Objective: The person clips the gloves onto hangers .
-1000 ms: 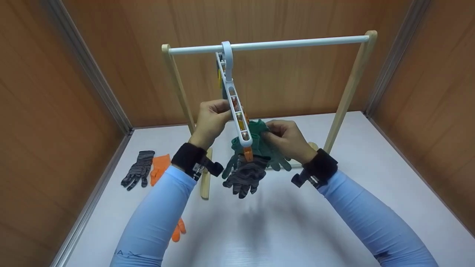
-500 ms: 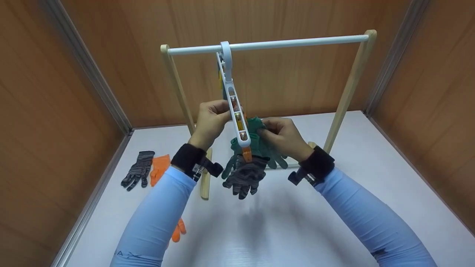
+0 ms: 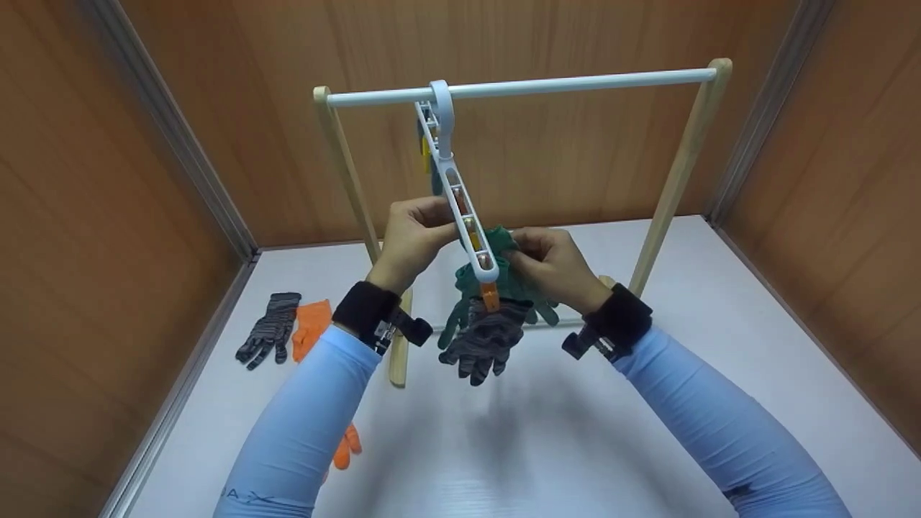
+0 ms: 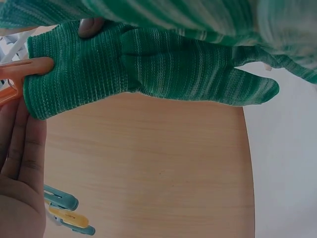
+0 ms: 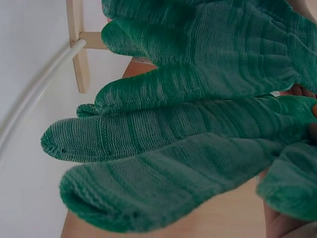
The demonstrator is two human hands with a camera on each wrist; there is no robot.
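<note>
A white clip hanger [image 3: 464,208] hangs from the white rail [image 3: 575,83] of a wooden rack and slants down toward me. My left hand [image 3: 416,239] grips its lower bar from the left. An orange clip [image 3: 489,295] at the hanger's low end holds a grey striped glove [image 3: 486,339]. My right hand [image 3: 548,262] pinches the cuff of a green glove [image 3: 504,284] against the hanger from the right. In the left wrist view the green glove [image 4: 148,64] sits beside an orange clip [image 4: 25,69]. The green glove [image 5: 188,124] fills the right wrist view.
On the white table at the left lie a grey glove [image 3: 268,329] and an orange glove [image 3: 311,327]; another orange glove [image 3: 347,446] shows under my left arm. Wooden rack posts [image 3: 673,187] and feet [image 3: 397,356] stand mid-table. Brown walls close three sides. Teal and yellow clips [image 4: 64,210] hang further back.
The hanger's lower end has swung a little to the right, and both hands and the two gloves have shifted right with it.
</note>
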